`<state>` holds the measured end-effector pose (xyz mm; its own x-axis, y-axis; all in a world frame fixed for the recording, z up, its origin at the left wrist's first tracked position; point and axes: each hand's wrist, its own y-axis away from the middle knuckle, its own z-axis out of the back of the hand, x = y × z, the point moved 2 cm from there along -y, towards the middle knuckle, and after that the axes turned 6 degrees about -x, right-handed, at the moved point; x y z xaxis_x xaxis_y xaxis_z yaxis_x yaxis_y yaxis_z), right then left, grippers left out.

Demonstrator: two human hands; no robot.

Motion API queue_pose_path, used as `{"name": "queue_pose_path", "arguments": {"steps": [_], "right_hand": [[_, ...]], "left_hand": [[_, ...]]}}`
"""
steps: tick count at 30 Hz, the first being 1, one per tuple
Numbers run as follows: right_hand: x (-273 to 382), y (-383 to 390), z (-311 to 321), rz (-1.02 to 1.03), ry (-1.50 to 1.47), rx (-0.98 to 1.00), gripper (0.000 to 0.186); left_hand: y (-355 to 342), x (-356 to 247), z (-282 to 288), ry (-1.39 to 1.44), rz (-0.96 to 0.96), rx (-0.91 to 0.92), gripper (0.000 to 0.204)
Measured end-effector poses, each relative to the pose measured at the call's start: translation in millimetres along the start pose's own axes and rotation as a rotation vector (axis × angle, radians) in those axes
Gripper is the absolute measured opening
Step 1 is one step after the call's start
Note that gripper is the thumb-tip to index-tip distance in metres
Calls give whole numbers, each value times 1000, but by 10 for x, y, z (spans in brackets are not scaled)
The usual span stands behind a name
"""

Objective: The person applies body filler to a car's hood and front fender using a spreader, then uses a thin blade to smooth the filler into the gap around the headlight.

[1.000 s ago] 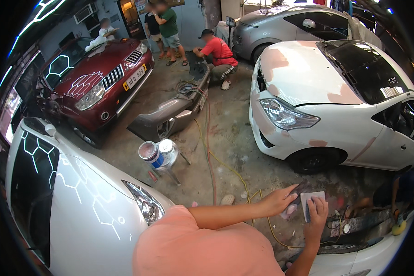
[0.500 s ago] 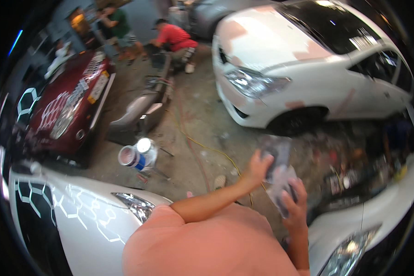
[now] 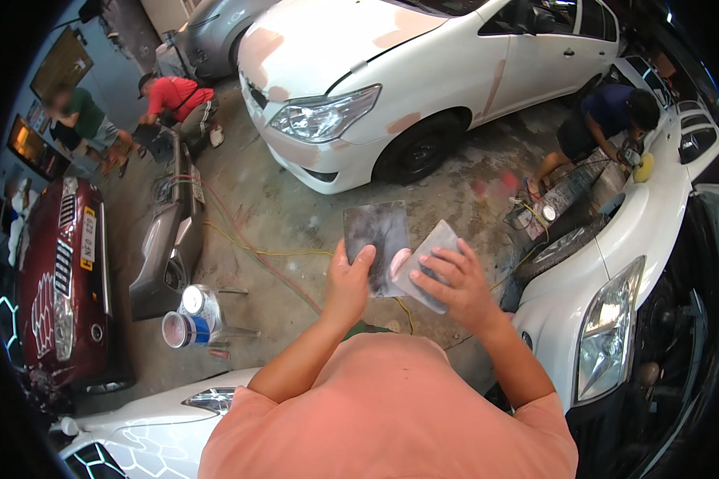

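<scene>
My left hand (image 3: 348,281) grips a dark grey flat plate (image 3: 375,227) by its lower left edge, thumb on top. The plate's face is smeared. In my right hand (image 3: 462,289) is a thin, light grey putty spreader (image 3: 437,236), tilted, with my fingers spread across its upper face. A lump of pink putty (image 3: 400,261) shows at the spreader's left edge, over the plate's right side. Both tools are held in front of my chest, above the floor.
A white car (image 3: 423,96) with pinkish patches stands ahead. At right, a person (image 3: 607,120) crouches with a yellow-pad polisher (image 3: 644,168) by another white car (image 3: 655,215). Cans (image 3: 185,329) stand on a stool at left; a loose bumper (image 3: 164,239) lies beyond. Hoses (image 3: 280,254) cross the floor.
The view has turned to the right, bringing the crouching person with the polisher into sight. My hands have come level, and the spreader has moved from below the plate to its right side.
</scene>
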<state>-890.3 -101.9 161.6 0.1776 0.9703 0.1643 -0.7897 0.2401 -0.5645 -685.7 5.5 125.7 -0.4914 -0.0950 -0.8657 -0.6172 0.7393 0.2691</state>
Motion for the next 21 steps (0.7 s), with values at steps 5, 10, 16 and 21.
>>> {"name": "queue_pose_path", "arguments": {"steps": [5, 10, 16, 21], "right_hand": [[143, -74, -8, 70, -23, 21, 42], [21, -139, 204, 17, 35, 63, 37], [433, 66, -147, 60, -153, 86, 35], [303, 135, -76, -87, -275, 13, 42]], "left_hand": [[30, -28, -43, -120, -92, 117, 32], [118, 19, 21, -428, -86, 272, 36], [34, -48, -81, -346, -271, 86, 40], [75, -185, -142, -236, -383, 9, 34]]}}
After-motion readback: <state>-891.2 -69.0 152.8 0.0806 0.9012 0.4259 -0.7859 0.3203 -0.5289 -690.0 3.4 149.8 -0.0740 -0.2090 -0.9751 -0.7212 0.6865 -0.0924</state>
